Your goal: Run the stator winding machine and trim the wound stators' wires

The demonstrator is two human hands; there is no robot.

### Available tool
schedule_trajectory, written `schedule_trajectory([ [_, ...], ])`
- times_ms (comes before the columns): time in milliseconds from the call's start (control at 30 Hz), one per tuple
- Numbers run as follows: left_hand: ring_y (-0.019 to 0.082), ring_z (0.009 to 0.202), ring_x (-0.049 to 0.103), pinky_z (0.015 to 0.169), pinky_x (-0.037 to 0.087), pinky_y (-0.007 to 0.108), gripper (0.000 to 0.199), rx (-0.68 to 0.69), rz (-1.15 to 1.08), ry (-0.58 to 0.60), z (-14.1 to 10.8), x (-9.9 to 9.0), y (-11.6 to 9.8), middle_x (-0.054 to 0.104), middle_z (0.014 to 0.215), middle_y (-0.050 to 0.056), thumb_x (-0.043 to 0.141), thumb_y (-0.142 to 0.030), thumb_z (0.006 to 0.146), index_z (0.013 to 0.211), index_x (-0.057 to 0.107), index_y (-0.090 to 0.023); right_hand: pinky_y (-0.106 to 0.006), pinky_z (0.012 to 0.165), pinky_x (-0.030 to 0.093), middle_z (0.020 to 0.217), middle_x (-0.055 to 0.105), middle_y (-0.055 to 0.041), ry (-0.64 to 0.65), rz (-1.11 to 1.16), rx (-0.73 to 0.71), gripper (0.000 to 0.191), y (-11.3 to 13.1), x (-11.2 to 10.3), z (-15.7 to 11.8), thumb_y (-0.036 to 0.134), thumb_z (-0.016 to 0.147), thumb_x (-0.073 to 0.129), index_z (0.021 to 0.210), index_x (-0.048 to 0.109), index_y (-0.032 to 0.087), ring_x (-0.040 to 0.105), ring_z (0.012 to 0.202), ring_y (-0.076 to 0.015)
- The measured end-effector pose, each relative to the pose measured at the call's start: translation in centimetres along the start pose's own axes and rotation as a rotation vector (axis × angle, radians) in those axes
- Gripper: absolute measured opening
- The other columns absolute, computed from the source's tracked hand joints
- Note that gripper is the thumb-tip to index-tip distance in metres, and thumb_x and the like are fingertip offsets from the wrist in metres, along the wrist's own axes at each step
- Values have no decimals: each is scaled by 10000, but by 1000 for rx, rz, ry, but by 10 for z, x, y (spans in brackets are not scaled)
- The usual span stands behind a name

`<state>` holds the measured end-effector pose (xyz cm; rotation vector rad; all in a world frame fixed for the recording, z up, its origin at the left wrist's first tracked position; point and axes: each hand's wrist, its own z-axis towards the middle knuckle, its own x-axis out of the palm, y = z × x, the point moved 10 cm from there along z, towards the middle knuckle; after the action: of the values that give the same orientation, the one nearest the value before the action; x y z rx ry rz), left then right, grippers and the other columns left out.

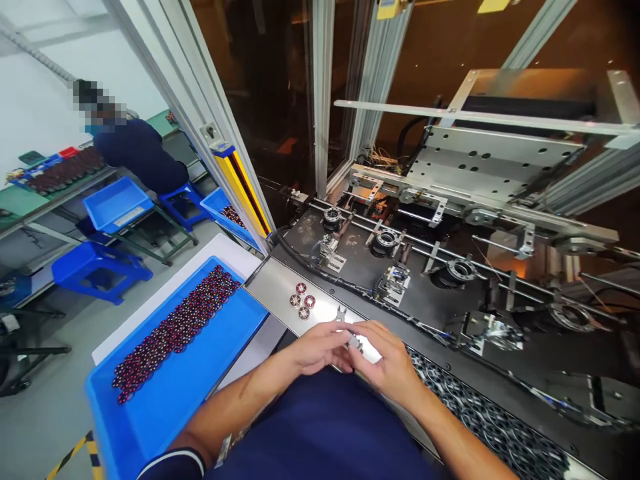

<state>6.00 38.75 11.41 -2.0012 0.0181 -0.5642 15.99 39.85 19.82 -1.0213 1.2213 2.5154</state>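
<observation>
My left hand and my right hand meet over the metal ledge in front of me, fingers curled and fingertips close together. Between them shows a small grey metal piece, partly covered by the fingers; its exact kind is hidden. Just beyond the fingertips, a fork-ended flat metal part lies over the silver tray; I cannot tell whether it joins the held piece. Several small round wound cores, like motor stators, with red and copper-coloured windings, sit in a cluster on the tray, left of the hands.
A large blue bin at left holds rows of similar cores. Black ring-shaped parts fill a strip at right. Ahead stands a machine with round fixtures, rods and cables, beside a yellow upright bar. A person sits at a far bench.
</observation>
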Motion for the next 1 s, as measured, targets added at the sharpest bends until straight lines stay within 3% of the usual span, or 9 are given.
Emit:
schedule_trajectory([
  [133,185,782,710,707,566,334,632,71,-175,-6,-8,6,-23,707,910,78,672,-620,842,1286,562,-184,-396,836,558,1102,694,-105,-94,71,-65,354,29,-17,24,215,909,649,1257,581,218,659,952,-227],
  [300,159,799,699,695,539,267,558,153,-316,-55,-9,5,-33,699,857,26,743,-613,783,1132,547,-224,-375,729,519,955,641,-82,-217,77,-76,347,32,-25,22,84,858,671,1176,623,214,605,832,-204],
  [400,118,728,687,668,516,220,508,216,-323,-86,-10,2,-39,714,841,10,805,-500,775,1118,557,-218,-405,798,535,1067,643,-110,-208,83,-64,403,31,-28,22,99,855,688,1230,620,227,621,942,-231],
  [533,150,694,718,655,545,248,497,240,-278,-2,-13,5,-46,740,801,36,846,-431,749,1097,602,-173,-386,913,553,1461,504,-118,123,342,145,204,14,-19,30,228,980,551,1088,721,254,635,1130,-228],
  [633,176,705,738,662,565,273,502,228,-256,101,-15,12,-48,743,799,40,866,-408,727,1096,628,-164,-413,1041,492,1549,445,-80,400,590,355,313,4,-6,27,364,1009,512,873,762,235,537,1324,-271],
  [700,170,728,740,699,569,280,485,228,-254,143,-16,16,-49,745,832,37,866,-397,729,1095,645,-169,-462,1155,382,1573,421,-88,517,675,418,328,3,-1,23,423,996,534,868,757,219,435,1424,-293],
  [800,169,757,738,742,571,300,456,226,-238,187,-18,22,-52,747,878,49,865,-388,732,1082,671,-170,-486,1230,252,1587,404,-97,640,729,427,339,9,7,17,448,1001,518,892,726,203,372,1470,-279],
  [933,188,813,741,768,564,305,486,221,-186,201,-18,22,-54,753,959,92,862,-371,738,1135,670,-166,-487,1227,272,1589,401,-108,736,716,365,352,14,4,25,442,1023,461,943,700,195,360,1481,-274],
  [1000,203,826,745,769,569,316,535,263,-42,10,-10,-7,-55,759,1004,117,825,-403,775,1216,627,-173,-497,1223,290,1607,370,-106,695,604,301,354,-6,-12,48,435,1026,443,1005,707,200,365,1479,-284],
])
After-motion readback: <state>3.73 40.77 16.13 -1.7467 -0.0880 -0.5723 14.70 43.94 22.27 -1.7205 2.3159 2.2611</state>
